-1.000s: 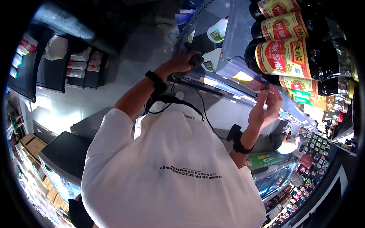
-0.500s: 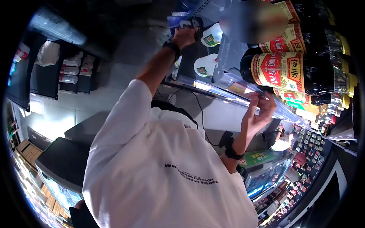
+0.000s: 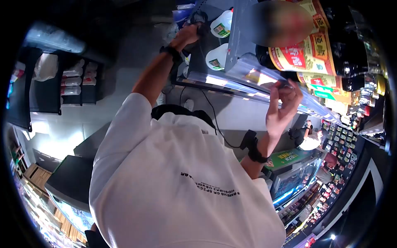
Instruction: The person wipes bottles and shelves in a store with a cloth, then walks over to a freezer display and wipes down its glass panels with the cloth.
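Note:
My left hand (image 3: 189, 34) is closed round a dark object that I cannot make out, beside the far end of a grey shelf. White jugs with green labels (image 3: 222, 24) lie close to it on that shelf. At the clear label strip (image 3: 248, 78) along the shelf edge is my right hand (image 3: 284, 105). Its fingers are curled, the tips near the strip, and something small and unclear is between them. Dark bottles with red and yellow labels (image 3: 300, 56) stand just above this hand. Both wrists wear black bands, the right one with a small box on it.
Another shelf with white packages (image 3: 72, 81) is at the left. A black cable (image 3: 211, 113) hangs between my arms. Beyond my right arm are a person in white (image 3: 311, 140), a green-topped case (image 3: 287, 159) and rows of small goods. A dark cabinet (image 3: 70, 177) stands lower left.
My left hand has moved up and left along the shelf, away from the jugs. My right hand stays by the label strip, its fingers shifting slightly. The view has turned a little.

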`<state>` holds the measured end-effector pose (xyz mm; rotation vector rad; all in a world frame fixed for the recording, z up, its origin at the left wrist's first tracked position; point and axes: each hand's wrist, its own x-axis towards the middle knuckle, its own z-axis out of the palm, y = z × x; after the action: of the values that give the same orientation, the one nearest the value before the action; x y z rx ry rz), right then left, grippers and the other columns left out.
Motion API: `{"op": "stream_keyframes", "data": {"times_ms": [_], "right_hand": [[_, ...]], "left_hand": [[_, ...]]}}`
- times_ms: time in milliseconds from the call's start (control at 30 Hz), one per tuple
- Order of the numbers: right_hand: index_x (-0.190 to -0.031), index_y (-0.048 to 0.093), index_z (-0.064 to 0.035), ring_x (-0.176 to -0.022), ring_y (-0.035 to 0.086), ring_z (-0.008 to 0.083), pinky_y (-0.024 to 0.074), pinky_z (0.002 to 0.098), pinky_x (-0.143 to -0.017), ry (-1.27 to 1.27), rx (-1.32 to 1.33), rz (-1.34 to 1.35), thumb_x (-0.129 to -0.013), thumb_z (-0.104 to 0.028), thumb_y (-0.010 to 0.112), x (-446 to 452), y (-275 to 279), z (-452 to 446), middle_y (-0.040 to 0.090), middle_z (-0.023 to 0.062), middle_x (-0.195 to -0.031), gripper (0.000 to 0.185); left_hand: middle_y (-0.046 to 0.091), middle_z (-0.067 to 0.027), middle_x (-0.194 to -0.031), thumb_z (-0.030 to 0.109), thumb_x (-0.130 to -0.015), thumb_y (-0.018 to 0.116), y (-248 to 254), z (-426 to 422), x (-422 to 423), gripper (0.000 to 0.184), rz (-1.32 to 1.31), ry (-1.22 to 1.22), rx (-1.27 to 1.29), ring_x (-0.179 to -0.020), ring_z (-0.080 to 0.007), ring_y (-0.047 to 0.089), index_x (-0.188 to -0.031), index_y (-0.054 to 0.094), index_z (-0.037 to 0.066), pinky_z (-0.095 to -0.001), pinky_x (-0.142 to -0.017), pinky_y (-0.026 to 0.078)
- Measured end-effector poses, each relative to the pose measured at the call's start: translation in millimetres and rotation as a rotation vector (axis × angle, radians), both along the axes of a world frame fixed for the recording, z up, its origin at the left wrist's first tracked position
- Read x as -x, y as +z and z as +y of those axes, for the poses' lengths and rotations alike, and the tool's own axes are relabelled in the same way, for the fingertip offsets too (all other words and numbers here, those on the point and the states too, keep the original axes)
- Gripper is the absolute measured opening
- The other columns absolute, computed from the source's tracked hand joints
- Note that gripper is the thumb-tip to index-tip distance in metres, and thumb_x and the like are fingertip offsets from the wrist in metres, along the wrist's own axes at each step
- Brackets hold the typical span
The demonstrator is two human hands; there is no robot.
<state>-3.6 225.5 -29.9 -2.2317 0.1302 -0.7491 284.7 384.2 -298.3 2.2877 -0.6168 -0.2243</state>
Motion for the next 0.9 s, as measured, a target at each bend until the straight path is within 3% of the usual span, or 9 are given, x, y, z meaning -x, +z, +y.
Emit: {"op": "stream_keyframes", "data": {"times_ms": [133,200,233,400,467,533,733,833,900], "right_hand": [[-0.131,0.05,-0.0018,-0.072,0.059,0.0099,0.0476,0.0231,-0.071,0.029,-0.067,0.044,-0.089,0.001,0.065,2.7,0.9,-8.6,0.063,0.0052,-0.083,0.045],[-0.132,0.05,-0.003,-0.072,0.058,0.0097,0.0481,0.0234,-0.07,0.071,-0.021,0.076,-0.088,0.0,0.067,5.3,2.9,-21.8,0.063,0.0047,-0.083,0.046],[-0.133,0.051,-0.0041,-0.072,0.058,0.0096,0.0486,0.0237,-0.07,0.095,0.03,0.12,-0.088,-0.001,0.068,8.3,3.4,-28.5,0.062,0.0042,-0.084,0.048],[-0.128,0.06,-0.006,-0.073,0.061,0.0119,0.0513,0.0252,-0.071,0.349,-0.007,0.101,-0.086,-0.007,0.068,20.6,3.1,-46.5,0.066,0.0049,-0.084,0.043],[-0.124,0.063,-0.0065,-0.072,0.063,0.0128,0.0513,0.0259,-0.069,0.439,0.108,0.315,-0.085,-0.007,0.068,27.3,8.1,-53.2,0.067,0.0066,-0.083,0.039],[-0.118,0.064,-0.0069,-0.071,0.066,0.0231,0.0529,0.031,-0.066,0.65,0.174,0.373,-0.084,-0.01,0.07,19.9,10.1,-56.1,0.068,0.0111,-0.084,0.034],[-0.124,0.058,-0.0099,-0.083,0.068,0.0317,0.0526,0.0412,-0.072,0.815,0.439,0.701,-0.089,-0.03,0.066,11.6,-97.3,-64.4,0.07,0.0123,-0.088,0.042],[-0.122,0.058,-0.0075,-0.087,0.067,0.0353,0.0528,0.043,-0.074,0.848,0.315,0.779,-0.088,-0.033,0.067,13.4,-159.4,-64.5,0.07,0.0149,-0.09,0.043],[-0.121,0.058,-0.0062,-0.09,0.067,0.0373,0.0534,0.0441,-0.076,0.887,0.627,0.862,-0.084,-0.034,0.07,12.1,-201.1,-73.4,0.069,0.0172,-0.095,0.048]], "left_hand": [[0.066,-0.0198,-0.117,0.027,-0.083,0.061,-38.9,15.2,34.7,0.056,0.018,0.035,-0.072,-0.111,-0.0391,0.062,-0.138,0.05,0.026,-0.0471,-0.093,0.052],[0.065,-0.0203,-0.119,0.024,-0.082,0.061,-58.7,20.4,47.7,0.06,0.175,-0.054,0.07,-0.113,-0.039,0.061,-0.14,0.048,0.027,-0.0477,-0.094,0.051],[0.064,-0.0219,-0.121,0.022,-0.082,0.061,3.0,30.6,79.4,0.06,0.151,0.0,-0.072,-0.112,-0.0398,0.061,-0.14,0.048,0.025,-0.048,-0.094,0.05],[0.063,-0.0239,-0.121,0.028,-0.083,0.063,30.4,59.4,122.7,0.059,0.148,-0.015,-0.111,-0.113,-0.0417,0.06,-0.139,0.048,0.016,-0.0484,-0.095,0.049],[0.064,-0.0261,-0.117,0.037,-0.085,0.064,43.7,68.6,141.0,0.056,0.179,0.027,-0.313,-0.113,-0.0426,0.059,-0.132,0.056,0.01,-0.0488,-0.095,0.049],[0.064,-0.0271,-0.116,0.041,-0.087,0.063,24.9,82.0,156.0,0.053,0.192,0.074,-0.374,-0.113,-0.0429,0.059,-0.126,0.06,0.006,-0.0486,-0.094,0.049],[0.065,-0.0305,-0.11,0.051,-0.096,0.051,85.5,64.2,205.5,0.058,0.298,0.103,-0.514,-0.108,-0.0457,0.06,-0.112,0.065,-0.003,-0.0457,-0.092,0.05],[0.066,-0.0284,-0.109,0.054,-0.096,0.051,98.3,19.0,231.8,0.063,0.538,-0.069,-0.274,-0.106,-0.0436,0.062,-0.118,0.059,-0.005,-0.0437,-0.091,0.049],[0.063,-0.0214,-0.114,0.053,-0.096,0.055,70.6,-16.3,248.7,0.062,0.597,-0.314,0.154,-0.102,-0.0293,0.063,-0.128,0.053,0.0,-0.0378,-0.09,0.049]]}}
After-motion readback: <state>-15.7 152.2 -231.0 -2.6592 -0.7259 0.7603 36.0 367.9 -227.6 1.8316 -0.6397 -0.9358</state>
